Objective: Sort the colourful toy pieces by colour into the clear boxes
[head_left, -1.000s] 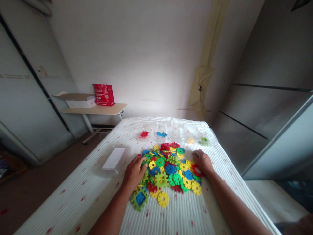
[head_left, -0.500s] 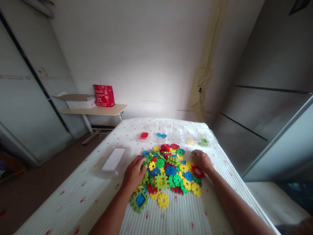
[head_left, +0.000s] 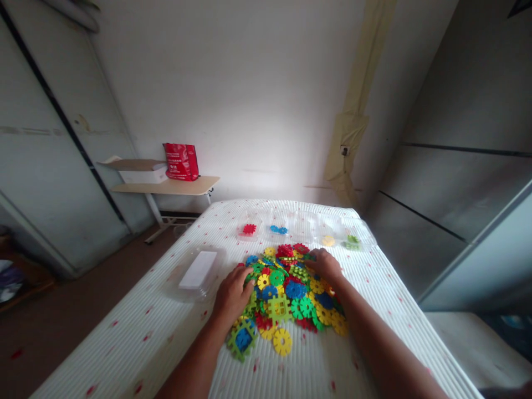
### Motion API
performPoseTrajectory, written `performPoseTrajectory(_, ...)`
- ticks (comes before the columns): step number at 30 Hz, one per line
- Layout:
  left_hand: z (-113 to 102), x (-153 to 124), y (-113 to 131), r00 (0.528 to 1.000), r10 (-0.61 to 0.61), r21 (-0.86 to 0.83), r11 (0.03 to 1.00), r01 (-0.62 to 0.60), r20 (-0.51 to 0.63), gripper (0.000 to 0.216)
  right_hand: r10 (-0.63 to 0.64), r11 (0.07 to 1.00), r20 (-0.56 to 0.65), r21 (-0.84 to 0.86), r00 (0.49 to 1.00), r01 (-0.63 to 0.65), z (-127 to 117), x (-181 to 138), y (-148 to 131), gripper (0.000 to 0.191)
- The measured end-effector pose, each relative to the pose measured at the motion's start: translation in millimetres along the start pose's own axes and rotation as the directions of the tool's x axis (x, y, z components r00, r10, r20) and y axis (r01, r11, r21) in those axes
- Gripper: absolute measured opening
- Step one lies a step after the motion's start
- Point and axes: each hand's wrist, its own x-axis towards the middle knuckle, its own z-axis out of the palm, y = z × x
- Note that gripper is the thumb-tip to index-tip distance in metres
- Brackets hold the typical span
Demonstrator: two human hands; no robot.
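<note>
A heap of plastic snowflake discs and square interlocking pieces (head_left: 294,289) in red, yellow, green and blue lies on the table. At its left edge rests my left hand (head_left: 233,289), thumb apart from the fingers, touching the pieces and holding none that I can see. My right hand (head_left: 327,266) reaches over the upper right of the heap, fingers extended onto yellow and green pieces; its fingertips are partly hidden. Nearest me lie a yellow disc (head_left: 282,342) and a light green square frame (head_left: 242,339) with blue inside it.
Behind the heap stand clear containers holding a red piece (head_left: 249,229), blue discs (head_left: 278,229), a yellow disc (head_left: 328,240) and a green piece (head_left: 352,240). To the left, clear stacked lids or trays (head_left: 198,271) carry a white rectangle. A red bag (head_left: 182,162) stands on a side table.
My right hand has moved left from beside the heap onto its upper right part. My left hand stays at the left edge. The camera view has shifted slightly.
</note>
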Motion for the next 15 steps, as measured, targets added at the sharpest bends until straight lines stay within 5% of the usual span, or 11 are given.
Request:
performPoseTrajectory(10,1,0,0,1.0,-0.002,-0.014,1.0,0.002,-0.011,0.028,0.02,0.999,-0.075,0.048,0.997,-0.016,2,-6,10,0.02)
performPoseTrajectory(15,0,0,0,1.0,0.0,-0.024,1.0,0.0,-0.012,0.028,-0.058,0.971,-0.015,0.231,0.998,0.06,-18,-8,17,0.018)
